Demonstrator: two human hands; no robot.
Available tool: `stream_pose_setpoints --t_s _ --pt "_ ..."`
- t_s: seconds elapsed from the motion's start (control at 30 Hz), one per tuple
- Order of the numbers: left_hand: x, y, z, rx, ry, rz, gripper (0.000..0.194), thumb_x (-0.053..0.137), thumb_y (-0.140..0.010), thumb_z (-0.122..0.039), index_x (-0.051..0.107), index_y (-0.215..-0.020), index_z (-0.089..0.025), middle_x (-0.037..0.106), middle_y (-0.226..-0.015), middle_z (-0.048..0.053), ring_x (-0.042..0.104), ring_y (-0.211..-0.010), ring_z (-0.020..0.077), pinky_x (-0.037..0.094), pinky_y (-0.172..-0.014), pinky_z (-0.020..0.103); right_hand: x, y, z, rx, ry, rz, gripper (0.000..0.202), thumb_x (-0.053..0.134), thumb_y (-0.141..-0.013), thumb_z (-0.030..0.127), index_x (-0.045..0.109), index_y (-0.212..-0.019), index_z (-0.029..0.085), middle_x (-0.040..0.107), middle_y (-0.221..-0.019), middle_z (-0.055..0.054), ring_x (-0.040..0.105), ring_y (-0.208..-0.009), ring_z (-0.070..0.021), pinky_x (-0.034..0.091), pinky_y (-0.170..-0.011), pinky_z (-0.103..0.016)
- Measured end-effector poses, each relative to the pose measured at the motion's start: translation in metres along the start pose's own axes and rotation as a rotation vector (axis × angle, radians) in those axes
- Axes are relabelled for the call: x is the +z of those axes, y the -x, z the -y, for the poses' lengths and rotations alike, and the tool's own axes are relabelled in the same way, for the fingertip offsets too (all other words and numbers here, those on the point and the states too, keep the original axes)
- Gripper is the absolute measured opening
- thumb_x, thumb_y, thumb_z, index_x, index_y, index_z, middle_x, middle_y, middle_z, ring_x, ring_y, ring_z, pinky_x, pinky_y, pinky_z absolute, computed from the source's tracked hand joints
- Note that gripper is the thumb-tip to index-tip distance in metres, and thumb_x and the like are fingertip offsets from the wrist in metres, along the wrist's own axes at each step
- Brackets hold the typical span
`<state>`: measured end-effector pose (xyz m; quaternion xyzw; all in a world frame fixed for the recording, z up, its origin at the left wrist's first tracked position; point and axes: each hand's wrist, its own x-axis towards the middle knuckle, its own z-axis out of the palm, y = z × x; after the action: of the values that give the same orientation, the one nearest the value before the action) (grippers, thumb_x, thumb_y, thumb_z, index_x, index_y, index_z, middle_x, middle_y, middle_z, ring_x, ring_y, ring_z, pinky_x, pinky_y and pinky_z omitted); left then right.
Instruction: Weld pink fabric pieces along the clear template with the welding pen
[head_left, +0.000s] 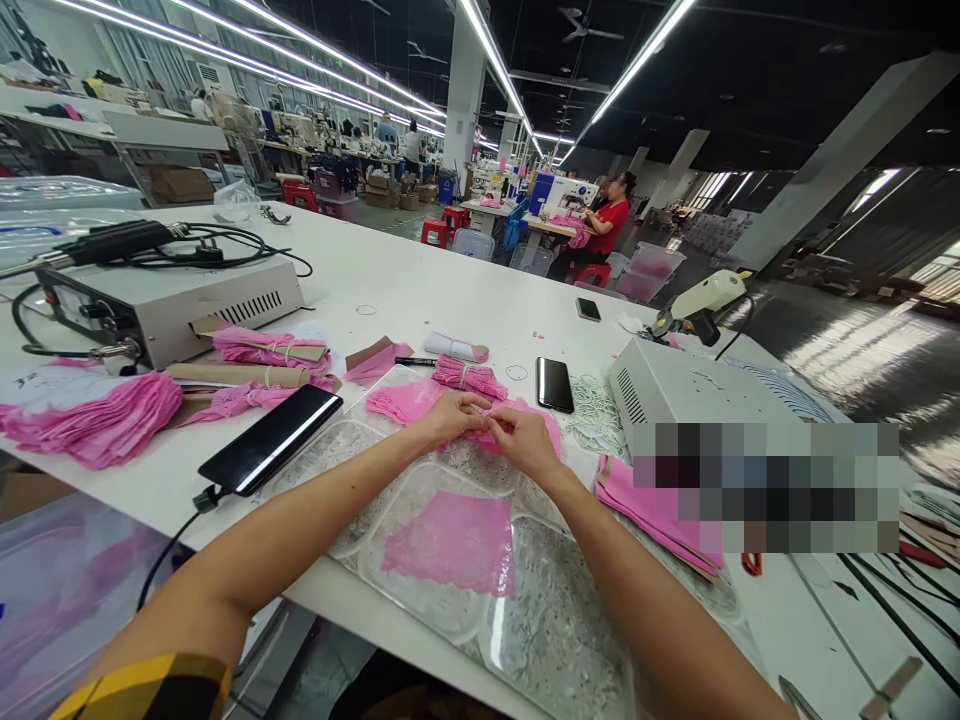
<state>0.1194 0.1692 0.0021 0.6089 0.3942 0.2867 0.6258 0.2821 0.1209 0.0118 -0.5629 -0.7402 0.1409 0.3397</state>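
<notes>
My left hand (452, 418) and my right hand (527, 440) meet over pink fabric pieces (405, 402) at the middle of the table. Fingers of both hands are pinched together at the fabric's edge, the fingertips almost touching. Just beyond them lies a rolled pink fabric bundle (471, 376) tied with a thin band. Closer to me, a single pink fabric piece (450, 545) lies flat on a clear plastic sheet (555, 620) with rounded panels. My palms hide part of the fabric beneath.
A grey machine box (180, 300) with a cabled handpiece stands left, beside pink bundles (97, 415) and a large phone (271, 438). To the right are another phone (554, 384), pale elastic loops (598, 412), folded pink fabric (652, 515) and a second grey box (697, 390). A person in red (611, 225) sits sewing beyond.
</notes>
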Motion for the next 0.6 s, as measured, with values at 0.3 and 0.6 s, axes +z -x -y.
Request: stream_pose_setpoints --t_s 0.3,0.6 --pt "0.000 0.007 -0.004 -0.005 -0.043 -0.007 0.030 0.059 -0.094 -0.032 0.057 -0.118 -0.014 0.060 -0.114 0.008 0.063 -0.095 0.0195 0.055 -0.081 0.039 0.000 -0.001 -0.003 0.002 -0.060 0.004 0.025 0.051 -0.080 0.028 0.071 -0.066 0.022 0.066 -0.056 0.001 0.056 -0.056 -0.0134 0.041 -0.055 -0.023" --pt "0.014 -0.002 0.001 -0.022 -0.171 -0.123 0.033 0.058 -0.094 -0.033 0.055 -0.121 -0.015 0.059 -0.118 0.009 0.062 -0.099 0.0210 0.054 -0.084 0.041 0.000 -0.002 -0.001 0.079 -0.236 -0.019 0.026 0.054 -0.074 0.031 0.061 -0.051 0.019 0.057 -0.049 0.003 0.055 -0.053 -0.0131 0.039 -0.052 -0.023"
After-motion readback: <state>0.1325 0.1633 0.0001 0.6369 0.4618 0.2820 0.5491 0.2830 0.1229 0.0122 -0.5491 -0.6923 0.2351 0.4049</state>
